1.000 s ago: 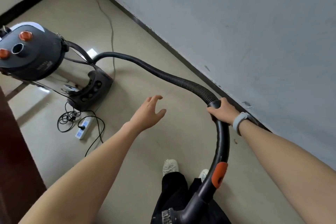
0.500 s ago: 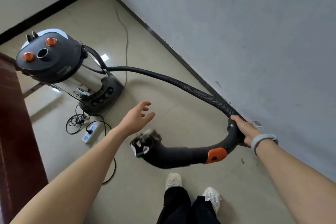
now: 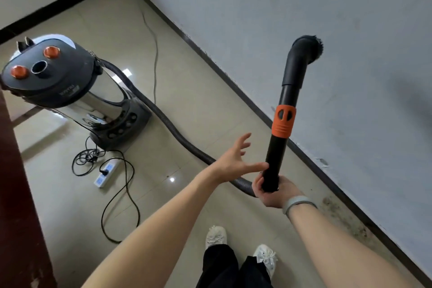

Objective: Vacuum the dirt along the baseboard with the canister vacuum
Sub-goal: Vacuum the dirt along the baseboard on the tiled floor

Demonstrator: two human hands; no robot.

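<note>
Though blurred, canister vacuum point(image 3: 70, 91) label, perhaps unreadable

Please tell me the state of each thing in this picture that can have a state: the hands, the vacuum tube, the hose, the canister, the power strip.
right hand: grips the tube's lower end
left hand: fingers spread, beside the tube
vacuum tube: raised, brush end up
brush nozzle: off the floor, near the wall
hose: trailing across the floor
canister vacuum: standing upright
power strip: on the floor, one plug in
</note>
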